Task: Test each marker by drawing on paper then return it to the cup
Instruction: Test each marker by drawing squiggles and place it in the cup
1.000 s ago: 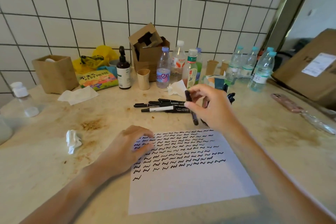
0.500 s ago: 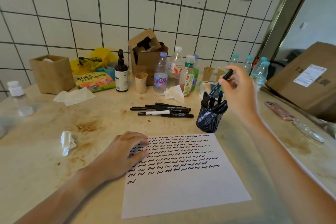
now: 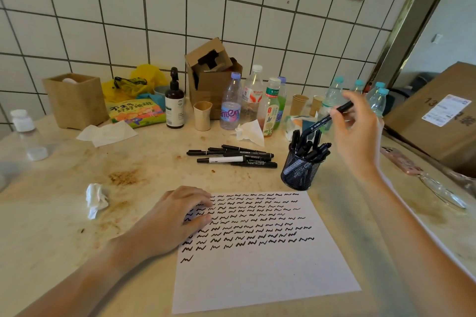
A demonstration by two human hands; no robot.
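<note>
Far left: a wooden box (image 3: 76,100) stands against the tiled wall, with a crumpled tissue (image 3: 95,199) lying on the stained table (image 3: 51,226) nearer the camera.
Left hand: the left hand (image 3: 171,219) lies on the upper left corner of the paper (image 3: 257,273), fingers lightly bent and resting on it, holding nothing.
Paper: rows of black squiggles cover its upper half; one lone squiggle starts a new row.
Centre: a loose pile of markers (image 3: 235,156) lies on the table behind the paper, in front of a row of bottles (image 3: 253,103).
Cup: the black mesh cup (image 3: 300,170), holding several markers, stands just beyond the paper's upper right corner.
Right hand: the right hand (image 3: 359,134) pinches a black marker (image 3: 328,118) in its fingertips, tilted, lower end above the cup.
Far right: a cardboard carton (image 3: 438,116) sits at the table's edge.
</note>
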